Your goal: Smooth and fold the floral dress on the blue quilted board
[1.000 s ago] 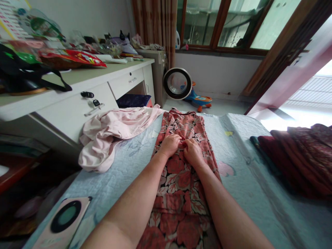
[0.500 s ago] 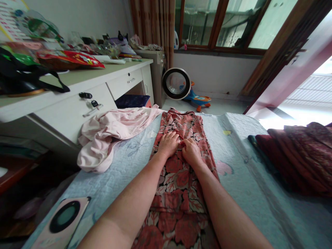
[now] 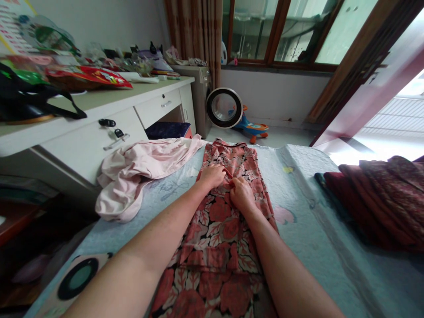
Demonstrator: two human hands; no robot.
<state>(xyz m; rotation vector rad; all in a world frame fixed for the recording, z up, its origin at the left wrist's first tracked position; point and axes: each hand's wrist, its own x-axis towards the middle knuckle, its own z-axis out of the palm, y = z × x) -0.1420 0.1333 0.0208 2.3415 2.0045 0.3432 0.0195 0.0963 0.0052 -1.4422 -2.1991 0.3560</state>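
Note:
A red floral garment (image 3: pixel 222 216) with black and pale leaf shapes lies lengthwise on the light-blue bed cover (image 3: pixel 298 207), its neck end away from me. My left hand (image 3: pixel 214 176) rests on the upper part, fingers together and bent down at a fold near the middle. Just to its right, my right hand (image 3: pixel 241 192) is closed, pinching the cloth along the same raised fold. The fingertips of both hands are partly hidden. Below them, a folded-over edge crosses the garment.
A crumpled pale pink garment (image 3: pixel 132 176) lies left, a stack of dark red folded clothes (image 3: pixel 380 198) right. A pink object with a dark round window (image 3: pixel 77 278) is near my left forearm. Beyond stand a cluttered white desk (image 3: pixel 124 108) and a washing machine with its door (image 3: pixel 224 107) open.
My left hand has turned, its fingers going from spread flat to bent at the fold, and its forearm swung left. The right hand keeps its pinch. The view shifted slightly.

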